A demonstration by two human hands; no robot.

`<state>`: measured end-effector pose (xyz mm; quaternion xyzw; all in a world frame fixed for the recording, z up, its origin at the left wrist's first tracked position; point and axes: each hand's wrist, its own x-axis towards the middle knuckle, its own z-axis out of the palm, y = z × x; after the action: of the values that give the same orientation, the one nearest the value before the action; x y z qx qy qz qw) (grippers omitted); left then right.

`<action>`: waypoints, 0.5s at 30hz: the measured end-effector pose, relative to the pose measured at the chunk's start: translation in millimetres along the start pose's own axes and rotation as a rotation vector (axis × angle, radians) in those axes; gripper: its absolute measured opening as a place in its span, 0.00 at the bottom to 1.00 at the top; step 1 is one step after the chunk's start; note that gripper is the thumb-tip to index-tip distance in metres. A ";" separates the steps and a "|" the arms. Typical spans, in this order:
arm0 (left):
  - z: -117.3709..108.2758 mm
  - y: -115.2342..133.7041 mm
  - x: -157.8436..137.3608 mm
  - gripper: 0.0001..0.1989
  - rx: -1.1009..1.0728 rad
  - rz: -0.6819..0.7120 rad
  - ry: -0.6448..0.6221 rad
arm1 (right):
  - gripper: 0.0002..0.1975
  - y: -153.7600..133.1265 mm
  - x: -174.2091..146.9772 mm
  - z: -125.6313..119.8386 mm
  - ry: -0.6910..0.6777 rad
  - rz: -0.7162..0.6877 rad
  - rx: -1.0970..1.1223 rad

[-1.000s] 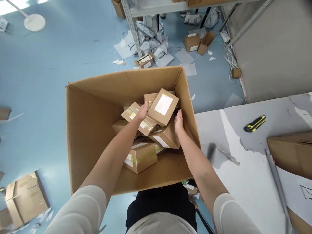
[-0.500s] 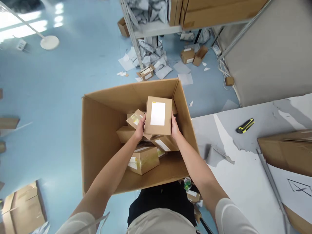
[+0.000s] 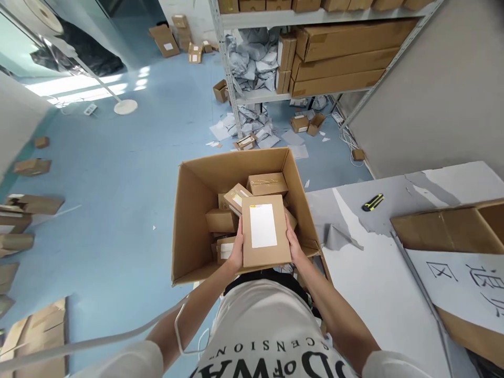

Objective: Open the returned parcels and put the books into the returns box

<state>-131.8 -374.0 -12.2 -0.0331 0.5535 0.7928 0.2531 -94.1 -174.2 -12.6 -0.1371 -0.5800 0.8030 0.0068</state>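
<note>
Between my two hands I hold a brown cardboard box [image 3: 279,257] with a white label [image 3: 263,226] on its upper face. My left hand [image 3: 238,248] grips its left side, and my right hand [image 3: 293,242] presses on the right side. The held box is above the near part of a large open carton [image 3: 192,247]. Inside that carton lie several smaller boxes, among them a taped box [image 3: 268,184] at the far right and a tilted labelled box [image 3: 237,197] beside it. The held box hides some of the carton's contents.
On my right a table [image 3: 374,294] bears a yellow-black utility knife [image 3: 372,202] and an open cardboard box [image 3: 444,228]. Ahead stands a metal shelf [image 3: 255,96] with long boxes and grey mailer bags. Boxes line the floor at left, near flattened cardboard [image 3: 43,336].
The labelled box has come up and towards my body in both hands. My view has tilted upward, showing more of the shelf and the room.
</note>
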 end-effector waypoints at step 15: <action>38.8 -2.4 20.9 0.41 0.069 0.008 -0.215 | 0.38 -27.7 -43.0 -29.2 0.201 -0.163 -0.119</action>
<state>-140.0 -331.1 -6.3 0.0631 0.5504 0.7731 0.3090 -50.2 -145.2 13.9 -0.1694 -0.6321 0.7462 0.1219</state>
